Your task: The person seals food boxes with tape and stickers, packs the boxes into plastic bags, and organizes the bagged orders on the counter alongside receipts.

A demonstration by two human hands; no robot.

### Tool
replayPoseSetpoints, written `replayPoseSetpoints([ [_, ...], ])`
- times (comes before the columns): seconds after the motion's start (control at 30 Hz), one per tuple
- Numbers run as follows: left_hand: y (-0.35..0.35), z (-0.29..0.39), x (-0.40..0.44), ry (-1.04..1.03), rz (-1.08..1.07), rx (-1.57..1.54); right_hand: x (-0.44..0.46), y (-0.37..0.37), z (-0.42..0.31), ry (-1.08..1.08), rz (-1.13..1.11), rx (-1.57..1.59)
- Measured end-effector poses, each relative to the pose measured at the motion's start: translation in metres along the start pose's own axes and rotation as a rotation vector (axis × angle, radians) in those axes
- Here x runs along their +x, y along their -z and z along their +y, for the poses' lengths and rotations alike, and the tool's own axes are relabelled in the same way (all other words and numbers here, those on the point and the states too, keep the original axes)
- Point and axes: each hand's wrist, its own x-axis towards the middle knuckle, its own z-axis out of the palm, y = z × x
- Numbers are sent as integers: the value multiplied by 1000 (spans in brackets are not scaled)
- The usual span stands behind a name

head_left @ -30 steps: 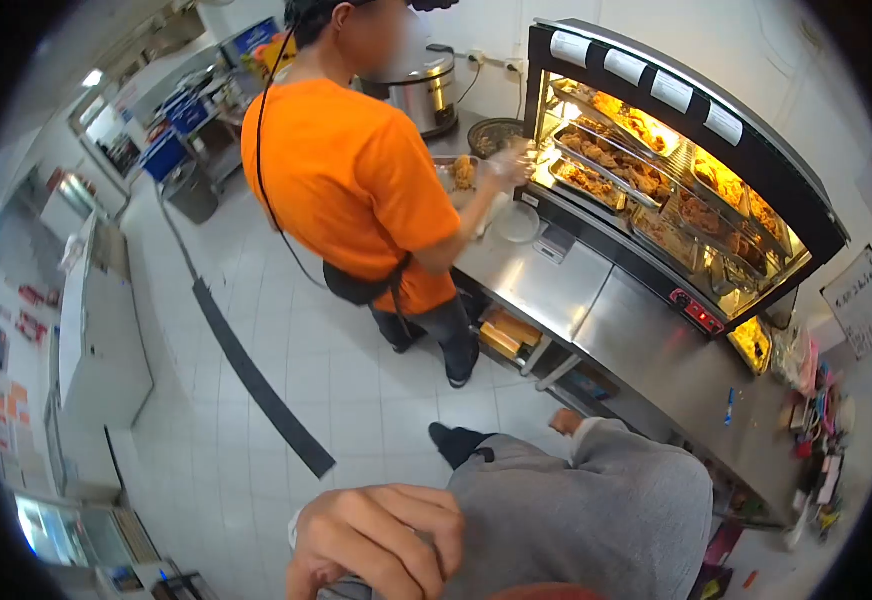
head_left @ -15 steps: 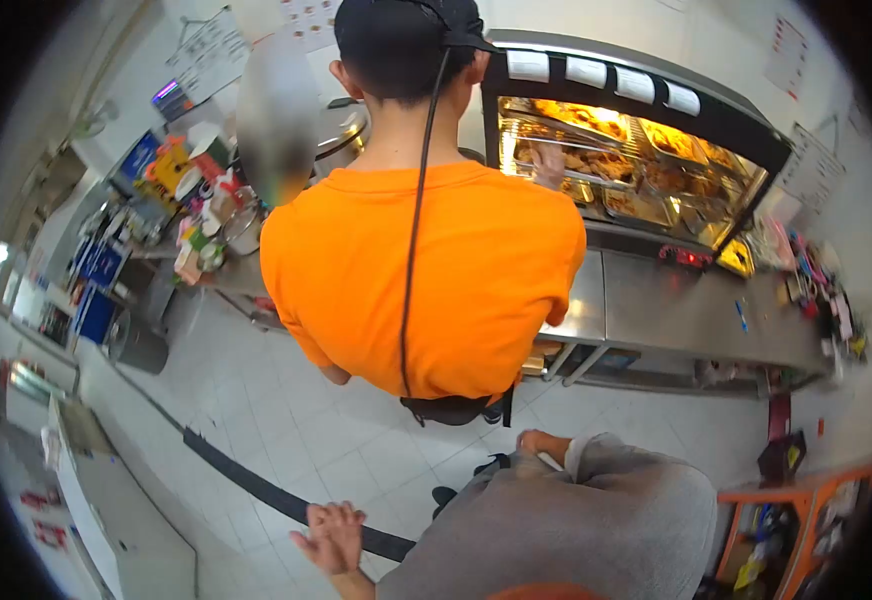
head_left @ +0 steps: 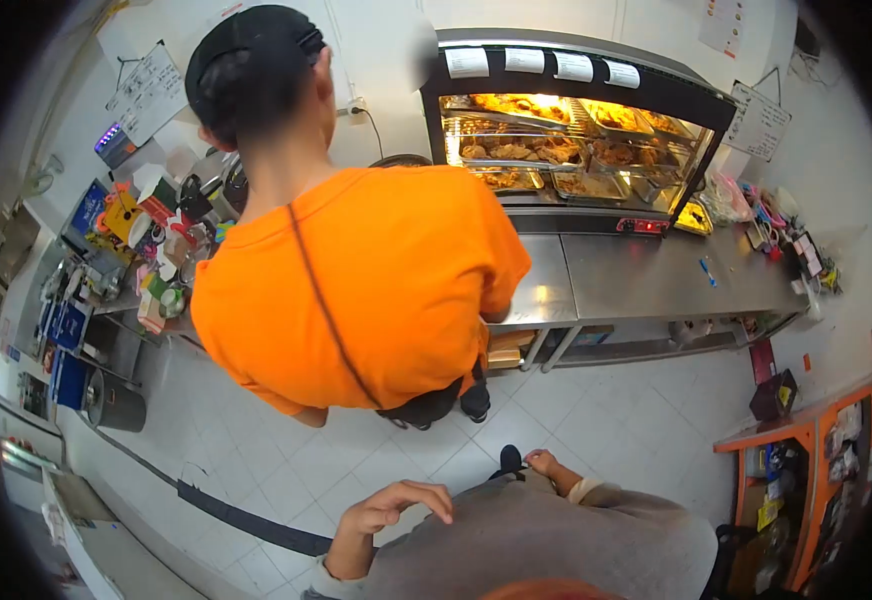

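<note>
My left hand (head_left: 396, 505) hangs in front of my grey clothing (head_left: 546, 540) at the bottom, fingers apart and slightly bent, with nothing in it. Lower right of centre, my right hand (head_left: 544, 462) is beside the same clothing, its fingers curled together and no object visible in them. A person in an orange shirt (head_left: 356, 280) and black cap stands ahead with their back to me. To their right, a lit glass display warmer (head_left: 581, 55) holds trays of fried food (head_left: 521, 150) on a steel counter (head_left: 646, 275).
Orange shelving (head_left: 804, 440) stands at the right, with a dark box (head_left: 774, 395) beside it. A grey bin (head_left: 116, 402) is on the left. A black strip (head_left: 246, 520) crosses the tiled floor (head_left: 356, 440). Cluttered items and a blue marker (head_left: 707, 272) lie on the counters.
The view has swung, moving the warmer leftward. The person in orange first crossed to the middle, then appears further left, their hand leaving the warmer. My left hand has changed pose.
</note>
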Motion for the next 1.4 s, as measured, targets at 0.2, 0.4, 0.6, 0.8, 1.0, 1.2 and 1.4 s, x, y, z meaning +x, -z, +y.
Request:
replayPoseSetpoints([
  [0.2, -12, -27, 95, -184, 171, -77, -20, 76, 38, -350, -70, 124],
  [0.4, -15, -34, 117, -166, 313, -42, 13, 153, 72, -426, -153, 6],
  [0.6, -26, -49, 96, -244, 449, -88, 54, 162, 48, -234, -60, -54],
  [0.8, -24, -32, -6, -373, 754, 33, 69, 83, -20, -173, -156, -143],
  [1.0, -64, -33, -185, -532, 1254, 44, 42, -48, -109, -36, -509, -463],
  [1.2, -72, -26, -332, -580, 1349, -53, -10, -209, -173, 148, -775, -785],
  [1.4, 35, 31, -372, -452, 1118, 69, -8, -309, -234, 44, -677, -511],
])
